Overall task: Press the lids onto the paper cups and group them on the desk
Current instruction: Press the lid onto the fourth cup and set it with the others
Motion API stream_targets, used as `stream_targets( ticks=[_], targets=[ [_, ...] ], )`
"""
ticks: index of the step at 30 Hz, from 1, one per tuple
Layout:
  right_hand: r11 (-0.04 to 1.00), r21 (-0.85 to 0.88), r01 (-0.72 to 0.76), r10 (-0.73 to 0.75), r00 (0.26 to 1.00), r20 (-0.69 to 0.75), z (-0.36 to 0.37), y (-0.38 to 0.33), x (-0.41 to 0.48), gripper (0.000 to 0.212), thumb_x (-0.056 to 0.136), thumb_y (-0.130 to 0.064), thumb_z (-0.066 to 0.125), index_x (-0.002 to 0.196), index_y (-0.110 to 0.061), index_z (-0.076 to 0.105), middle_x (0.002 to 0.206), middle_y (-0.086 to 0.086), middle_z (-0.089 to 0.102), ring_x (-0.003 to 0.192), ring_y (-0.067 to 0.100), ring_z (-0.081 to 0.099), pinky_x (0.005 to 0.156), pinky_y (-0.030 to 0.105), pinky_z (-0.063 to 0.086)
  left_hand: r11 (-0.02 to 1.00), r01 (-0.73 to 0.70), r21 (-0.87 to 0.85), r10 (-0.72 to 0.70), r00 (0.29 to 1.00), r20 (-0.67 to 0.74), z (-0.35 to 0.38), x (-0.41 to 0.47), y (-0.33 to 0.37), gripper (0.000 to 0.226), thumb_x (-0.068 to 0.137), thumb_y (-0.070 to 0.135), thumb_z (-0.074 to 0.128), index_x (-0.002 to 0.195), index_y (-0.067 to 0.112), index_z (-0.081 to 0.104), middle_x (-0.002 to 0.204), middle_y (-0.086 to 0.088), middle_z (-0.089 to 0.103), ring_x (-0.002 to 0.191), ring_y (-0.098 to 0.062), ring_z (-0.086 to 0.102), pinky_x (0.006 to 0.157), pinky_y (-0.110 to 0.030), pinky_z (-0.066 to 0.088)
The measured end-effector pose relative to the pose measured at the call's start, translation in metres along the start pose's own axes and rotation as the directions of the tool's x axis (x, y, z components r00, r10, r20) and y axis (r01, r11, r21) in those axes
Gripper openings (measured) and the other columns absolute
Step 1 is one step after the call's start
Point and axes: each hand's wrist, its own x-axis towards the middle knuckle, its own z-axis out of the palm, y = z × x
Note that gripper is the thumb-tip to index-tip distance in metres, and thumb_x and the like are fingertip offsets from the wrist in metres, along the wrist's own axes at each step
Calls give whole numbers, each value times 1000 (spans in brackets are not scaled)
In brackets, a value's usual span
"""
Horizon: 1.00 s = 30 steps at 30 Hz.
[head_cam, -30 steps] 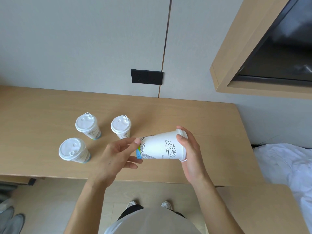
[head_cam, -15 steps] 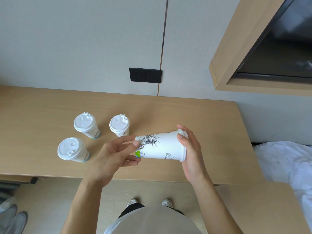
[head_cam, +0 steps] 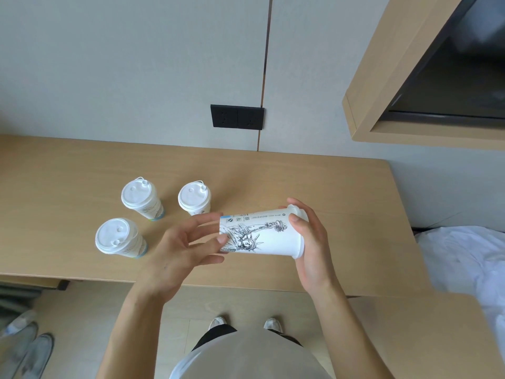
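I hold a white paper cup (head_cam: pixel 269 233) with a black statue drawing sideways above the desk (head_cam: pixel 273 176). My right hand (head_cam: pixel 311 242) wraps its lidded end; the white lid (head_cam: pixel 300 212) shows between the fingers. My left hand (head_cam: pixel 185 247) touches the cup's base with thumb and fingertips. Three lidded cups stand upright on the desk to the left: one at the back left (head_cam: pixel 140 198), one at the back middle (head_cam: pixel 194 198), one nearer the front (head_cam: pixel 117 237).
The wooden desk runs along a grey wall with a black socket plate (head_cam: pixel 237 116). A wood-framed dark screen (head_cam: pixel 451 77) hangs at the upper right. White bedding (head_cam: pixel 464 258) lies to the right. Shoes (head_cam: pixel 27 351) sit on the floor at the lower left.
The cup has been rotated about its long axis between my hands: the wave drawing turned away and the statue drawing now faces up. The three standing cups have not moved.
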Motion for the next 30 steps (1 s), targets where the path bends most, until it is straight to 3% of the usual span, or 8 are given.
stream_targets(
  ticks=[3,7,10,15,18,22,26,30],
  targets=[
    [1000,-15,6,-6,1000,10,-1,-1,1,56,68,-48,75,121,-28,73,143,16,63,141,38,52,121,67,33,1000,11,21,-10,999,-45,6,-2,0,63,72,52,82,124,18,72,104,-8,82,83,-38,79,66,-29,62],
    [1000,-18,10,-10,1000,4,-5,-3,2,58,68,-47,74,123,-27,73,144,14,62,142,37,51,121,67,33,1000,-11,27,12,1000,-9,10,-3,0,56,75,44,84,125,23,73,117,-5,80,96,-32,79,73,-31,63],
    [1000,-24,12,-11,1000,20,-8,-2,1,60,69,-47,74,125,-27,71,145,13,62,143,36,51,122,66,33,997,49,58,-45,997,-65,15,-5,1,57,75,59,79,116,20,79,112,-6,81,87,-36,79,67,-29,63],
    [1000,-16,10,-9,1000,27,-17,-3,1,62,68,-47,74,128,-28,70,148,11,60,145,33,49,123,62,34,998,24,54,-23,999,-22,19,-7,-1,52,80,36,88,126,19,73,117,-4,80,96,-31,79,73,-30,64],
    [1000,-4,7,-7,1000,30,-23,-4,1,61,69,-47,75,127,-29,70,146,14,60,143,35,50,123,63,34,996,67,59,-63,996,-62,30,-8,0,58,74,50,79,123,19,74,110,-4,81,87,-36,80,67,-29,63],
    [1000,0,9,-9,999,38,-35,-4,3,61,69,-47,74,127,-29,69,142,10,63,143,37,49,123,64,33,998,52,31,-51,997,-51,39,-9,-2,57,74,38,80,127,19,71,114,-4,81,92,-37,79,70,-30,64],
    [1000,17,14,-15,999,42,-43,-5,4,63,69,-47,74,129,-26,68,145,15,60,143,38,49,122,65,33,991,122,46,-119,991,-69,52,-11,-3,55,72,50,80,120,23,76,109,-2,82,85,-39,80,66,-30,64],
    [999,31,16,-17,998,54,-53,-3,6,60,69,-47,74,126,-28,69,134,11,65,141,41,50,122,66,32,998,58,-8,-58,994,-88,63,-11,-6,56,71,40,83,124,22,72,112,-5,81,88,-38,80,69,-30,64]
  ],
)
